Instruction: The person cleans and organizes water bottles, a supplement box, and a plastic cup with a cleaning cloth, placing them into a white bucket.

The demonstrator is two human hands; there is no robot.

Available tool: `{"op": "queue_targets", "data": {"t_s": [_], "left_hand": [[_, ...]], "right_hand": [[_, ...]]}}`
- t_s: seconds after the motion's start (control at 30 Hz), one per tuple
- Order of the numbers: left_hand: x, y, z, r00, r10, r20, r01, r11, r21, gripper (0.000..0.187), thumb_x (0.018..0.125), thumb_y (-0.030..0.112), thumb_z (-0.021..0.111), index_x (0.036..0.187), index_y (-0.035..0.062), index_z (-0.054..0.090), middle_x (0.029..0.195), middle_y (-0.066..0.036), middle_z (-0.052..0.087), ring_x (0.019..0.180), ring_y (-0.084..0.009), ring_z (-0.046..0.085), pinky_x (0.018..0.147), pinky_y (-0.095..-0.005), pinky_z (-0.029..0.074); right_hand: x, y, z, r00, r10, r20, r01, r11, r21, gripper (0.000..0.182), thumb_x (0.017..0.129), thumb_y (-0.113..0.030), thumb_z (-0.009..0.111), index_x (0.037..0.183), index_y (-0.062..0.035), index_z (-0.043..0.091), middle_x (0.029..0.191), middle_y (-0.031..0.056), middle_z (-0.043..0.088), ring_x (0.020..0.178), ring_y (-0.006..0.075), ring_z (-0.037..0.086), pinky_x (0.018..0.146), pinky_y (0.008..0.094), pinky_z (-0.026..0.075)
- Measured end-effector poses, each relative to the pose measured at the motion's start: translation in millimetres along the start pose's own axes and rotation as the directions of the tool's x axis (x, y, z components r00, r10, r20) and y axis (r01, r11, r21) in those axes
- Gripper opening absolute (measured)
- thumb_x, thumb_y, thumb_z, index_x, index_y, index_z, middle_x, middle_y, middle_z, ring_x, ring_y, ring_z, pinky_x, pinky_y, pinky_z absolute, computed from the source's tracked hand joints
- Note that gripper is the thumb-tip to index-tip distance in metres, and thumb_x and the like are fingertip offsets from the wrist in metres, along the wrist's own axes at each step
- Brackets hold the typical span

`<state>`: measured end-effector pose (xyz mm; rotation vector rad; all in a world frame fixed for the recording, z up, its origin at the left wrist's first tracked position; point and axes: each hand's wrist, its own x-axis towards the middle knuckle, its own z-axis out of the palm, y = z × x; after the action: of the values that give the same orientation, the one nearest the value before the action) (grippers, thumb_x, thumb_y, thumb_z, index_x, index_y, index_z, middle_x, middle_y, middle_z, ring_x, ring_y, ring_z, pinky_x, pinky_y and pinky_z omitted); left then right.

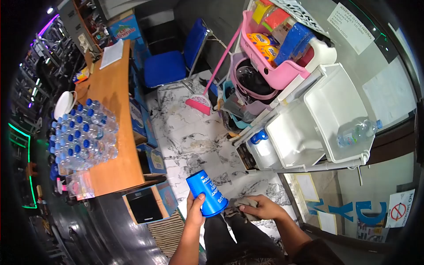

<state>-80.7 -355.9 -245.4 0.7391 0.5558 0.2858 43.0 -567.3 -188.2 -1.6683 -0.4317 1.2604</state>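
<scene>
A blue cup or canister with white lettering [207, 190] is gripped in my left hand [194, 212], fingers wrapped round its side. It tilts to the left in front of my legs. My right hand [264, 208] is closed on a crumpled grey cloth [250, 211], close to the right of the blue container's lower end. Part of the cloth is hidden by the fingers.
Clear water bottles with blue caps [84, 132] crowd a wooden desk [115, 88] at left. White bins [293, 137] stand on a rack at right, below a pink basket [282, 73]. A blue chair [168, 68] and pink broom [198, 104] are farther back on the marble-patterned floor [176, 132].
</scene>
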Motion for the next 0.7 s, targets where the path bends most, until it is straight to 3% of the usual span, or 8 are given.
{"op": "queue_targets", "data": {"t_s": [0.13,0.23,0.37,0.4,0.5,0.53,0.67,0.7], "left_hand": [[40,-44,-5,0.999,-0.002,0.038,0.000,0.997,0.073,0.044,0.090,0.018,0.067,0.129,0.0039,0.051,0.107,-0.005,0.064,0.097,-0.0142,0.060,0.087,-0.0297,0.049],[72,-94,-2,1.000,-0.015,-0.016,0.017,0.984,0.177,0.047,0.089,0.013,0.073,0.129,0.0077,0.049,0.104,0.000,0.062,0.094,-0.0092,0.058,0.083,-0.0246,0.047],[121,-174,7,0.993,0.112,0.025,-0.114,0.987,0.117,0.063,0.086,0.012,0.078,0.136,0.0074,0.041,0.123,-0.007,0.055,0.111,-0.0144,0.056,0.096,-0.0323,0.047],[132,-193,4,0.990,0.134,0.047,-0.141,0.965,0.222,0.068,0.083,0.016,0.081,0.137,0.0047,0.040,0.126,-0.011,0.054,0.117,-0.0207,0.055,0.101,-0.0344,0.045],[169,-243,-10,0.961,0.171,0.217,-0.272,0.723,0.635,0.076,0.079,0.020,0.084,0.138,0.0027,0.040,0.129,-0.015,0.052,0.118,-0.0276,0.056,0.101,-0.0350,0.046],[180,-260,-10,0.951,0.217,0.220,-0.309,0.670,0.675,0.080,0.075,0.023,0.086,0.138,0.0023,0.041,0.130,-0.020,0.050,0.120,-0.0353,0.055,0.102,-0.0389,0.046],[223,-322,-4,0.925,0.096,0.367,-0.356,0.554,0.753,0.077,0.075,0.018,0.083,0.140,0.0062,0.042,0.134,-0.018,0.047,0.127,-0.0381,0.049,0.104,-0.0436,0.046],[236,-337,0,0.891,0.150,0.429,-0.446,0.468,0.763,0.076,0.075,0.018,0.082,0.139,0.0069,0.043,0.134,-0.017,0.048,0.127,-0.0372,0.049,0.105,-0.0438,0.045]], "right_hand": [[-2,15,-17,0.991,0.106,-0.083,-0.103,0.994,0.031,0.029,0.095,-0.023,0.067,0.114,-0.0010,0.065,0.088,0.0009,0.067,0.082,0.0073,0.058,0.073,0.0247,0.049],[11,46,-41,0.986,-0.028,-0.167,0.048,0.992,0.115,0.021,0.095,-0.018,0.066,0.109,-0.0013,0.065,0.087,0.0001,0.065,0.077,0.0077,0.057,0.070,0.0253,0.048],[31,114,-80,0.973,0.010,-0.229,0.040,0.977,0.211,0.028,0.096,-0.017,0.065,0.116,0.0012,0.064,0.095,0.0030,0.066,0.085,0.0093,0.058,0.076,0.0263,0.049],[35,135,-88,0.971,0.031,-0.237,0.026,0.972,0.233,0.030,0.094,-0.017,0.066,0.116,0.0040,0.063,0.097,0.0045,0.067,0.088,0.0108,0.059,0.079,0.0274,0.049],[47,189,-101,0.958,0.059,-0.282,0.062,0.914,0.402,0.035,0.091,-0.018,0.069,0.116,0.0060,0.063,0.100,0.0062,0.067,0.091,0.0116,0.060,0.082,0.0279,0.049],[46,212,-102,0.915,0.157,-0.371,0.006,0.915,0.404,0.039,0.088,-0.018,0.072,0.117,0.0073,0.062,0.104,0.0081,0.068,0.094,0.0132,0.061,0.085,0.0296,0.048],[36,278,-123,0.929,0.217,-0.299,-0.080,0.908,0.411,0.041,0.087,-0.015,0.072,0.119,0.0076,0.061,0.106,0.0087,0.068,0.101,0.0158,0.061,0.091,0.0324,0.048],[31,294,-123,0.928,0.266,-0.260,-0.137,0.895,0.424,0.040,0.087,-0.016,0.072,0.118,0.0071,0.062,0.106,0.0090,0.068,0.100,0.0165,0.062,0.090,0.0327,0.048]]}}
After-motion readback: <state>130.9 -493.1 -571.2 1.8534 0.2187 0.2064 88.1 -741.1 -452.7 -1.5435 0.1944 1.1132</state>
